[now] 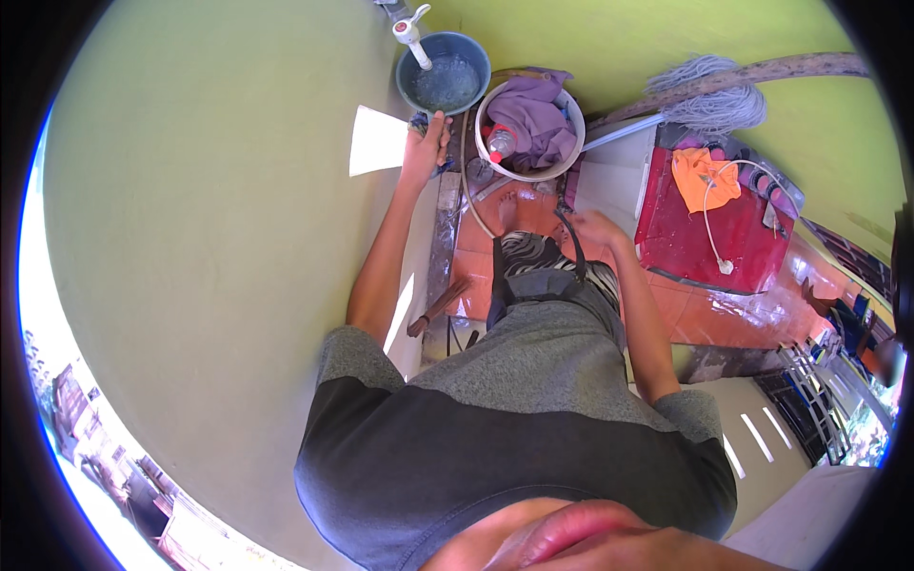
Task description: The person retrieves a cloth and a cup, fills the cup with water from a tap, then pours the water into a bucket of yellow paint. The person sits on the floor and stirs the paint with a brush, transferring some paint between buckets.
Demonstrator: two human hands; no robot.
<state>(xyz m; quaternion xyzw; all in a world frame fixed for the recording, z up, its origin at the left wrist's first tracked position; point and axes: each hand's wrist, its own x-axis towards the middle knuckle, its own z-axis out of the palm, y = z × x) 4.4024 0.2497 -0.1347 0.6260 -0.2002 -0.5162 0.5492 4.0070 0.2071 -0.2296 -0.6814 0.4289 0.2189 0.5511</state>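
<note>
My left hand (428,147) is closed beside the wall, just below a grey-green basin (409,93). Its fingers wrap round something dark and bluish, mostly hidden by them. Rippled clear water (449,84) stands in the basin under a white tap (409,34). At my right thigh, my right hand (595,228) has its blurred fingers closed at a thin dark strap (575,246), which curves up from my clothes. Between the hands, farther off, a white bucket (545,175) holds purple cloth (538,119) and a clear bottle with a red cap (501,143).
A grey string mop (709,100) leans against the green wall at right. Orange cloth (705,179) and a white cord lie on a red panel (681,233). A hose (466,181) runs down beside the bucket. The tiled floor (666,305) looks wet.
</note>
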